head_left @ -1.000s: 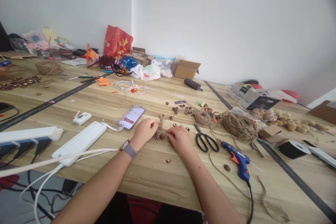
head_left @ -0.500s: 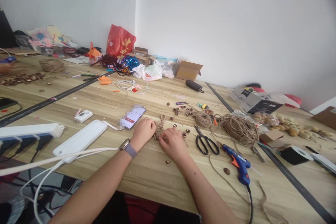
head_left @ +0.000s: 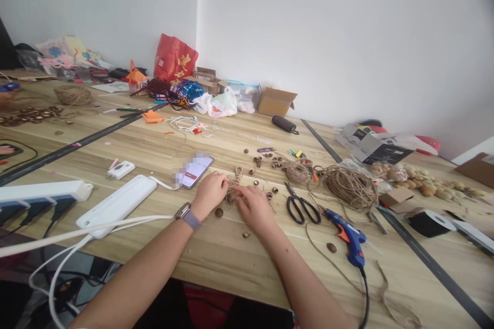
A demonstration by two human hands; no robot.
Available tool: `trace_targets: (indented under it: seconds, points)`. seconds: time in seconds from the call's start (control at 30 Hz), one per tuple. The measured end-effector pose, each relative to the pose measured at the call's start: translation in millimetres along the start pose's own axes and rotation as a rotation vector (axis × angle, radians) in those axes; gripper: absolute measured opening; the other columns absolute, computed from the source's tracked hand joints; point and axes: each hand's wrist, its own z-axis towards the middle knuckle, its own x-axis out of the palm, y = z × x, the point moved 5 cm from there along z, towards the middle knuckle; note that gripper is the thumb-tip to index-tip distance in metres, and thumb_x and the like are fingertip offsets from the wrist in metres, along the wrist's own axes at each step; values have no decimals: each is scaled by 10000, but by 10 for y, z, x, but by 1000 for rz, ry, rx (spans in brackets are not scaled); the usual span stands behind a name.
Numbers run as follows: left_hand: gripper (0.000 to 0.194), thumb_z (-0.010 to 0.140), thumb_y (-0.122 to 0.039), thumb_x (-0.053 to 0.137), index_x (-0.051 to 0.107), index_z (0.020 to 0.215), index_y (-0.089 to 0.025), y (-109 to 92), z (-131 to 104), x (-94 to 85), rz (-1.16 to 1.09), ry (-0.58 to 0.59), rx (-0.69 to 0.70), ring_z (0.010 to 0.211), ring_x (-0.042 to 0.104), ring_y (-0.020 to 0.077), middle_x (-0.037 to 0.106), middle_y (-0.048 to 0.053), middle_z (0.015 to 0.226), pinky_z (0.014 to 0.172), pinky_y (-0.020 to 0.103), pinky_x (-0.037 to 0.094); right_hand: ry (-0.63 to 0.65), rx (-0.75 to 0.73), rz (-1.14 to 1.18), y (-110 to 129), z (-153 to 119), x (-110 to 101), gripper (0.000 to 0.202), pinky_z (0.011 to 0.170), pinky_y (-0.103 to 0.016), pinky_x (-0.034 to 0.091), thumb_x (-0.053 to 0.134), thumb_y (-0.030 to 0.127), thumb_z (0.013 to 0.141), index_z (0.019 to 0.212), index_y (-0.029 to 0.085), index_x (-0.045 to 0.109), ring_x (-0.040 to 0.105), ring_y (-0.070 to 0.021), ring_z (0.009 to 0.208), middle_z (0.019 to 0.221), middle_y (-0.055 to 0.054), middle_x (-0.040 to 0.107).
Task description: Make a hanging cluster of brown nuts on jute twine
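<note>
A small looped piece of brown twine lies on the wooden table between my hands. My left hand, with a watch on its wrist, has curled fingers closed on the twine's left side. My right hand is at the twine's right side, its fingers stretched out and touching it. A round brown piece lies just below my left hand. Several small nut-like pieces are scattered to the right, beside black scissors. A blue glue gun rests farther right.
A phone lies left of my hands, near a white power bank and a power strip. A large twine coil sits at the right. Bags and a cardboard box stand at the back. Part of another person's hand shows far left.
My right hand's fingers have straightened and shifted slightly up over the twine. The round brown piece now shows below my left hand. Another person's hand has appeared at the left edge.
</note>
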Motion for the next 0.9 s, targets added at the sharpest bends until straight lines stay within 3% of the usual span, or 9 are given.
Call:
trace_targets:
  seconds: [0.1,0.17,0.27,0.43,0.57,0.7,0.9]
  points:
    - [254,877,-142,458,706,843,-181,-26,-23,-5,36,7,-5,913,625,251,692,114,929,821,353,465,40,-91,-121,43,-11,35,265,858,-386,387,510,115,871,956,256,718,578,-246,921,922,-55,711]
    - [258,883,-153,464,720,857,-173,-50,-48,-6,63,14,3,903,617,258,687,125,943,819,368,464,0,-58,-85,3,-5,24,205,873,-390,381,531,115,847,857,239,694,578,-235,887,831,-39,698]
    - [249,889,-177,499,744,843,-190,-103,-85,-23,117,-13,44,943,593,277,696,118,940,859,404,450,-94,83,157,-165,19,-6,122,800,-356,426,542,204,850,870,219,662,599,-215,792,791,-32,688]
    - [232,916,-211,513,744,937,-218,-202,-95,-58,14,-117,143,1040,570,272,729,74,1048,935,421,439,-96,217,621,-371,68,64,210,640,-316,473,519,394,862,887,224,641,633,-202,673,769,-34,708]
    - [258,888,-117,481,703,995,-196,-265,-90,14,-132,-10,182,976,624,218,732,66,1012,883,355,473,-109,273,803,-431,106,96,290,634,-319,476,563,510,811,903,242,626,618,-196,631,688,-13,689]
    - [108,842,-230,620,715,880,-197,-322,-115,42,-7,98,255,1021,587,279,718,80,992,899,409,446,-105,313,831,-522,130,60,364,563,-292,429,563,582,780,903,240,595,557,-175,553,621,4,659]
    - [153,773,-347,721,730,717,-204,-244,-125,66,114,174,172,1073,505,326,670,100,1005,909,451,407,-82,320,656,-609,86,-49,239,503,-273,371,544,465,819,849,233,594,508,-160,497,620,8,640]
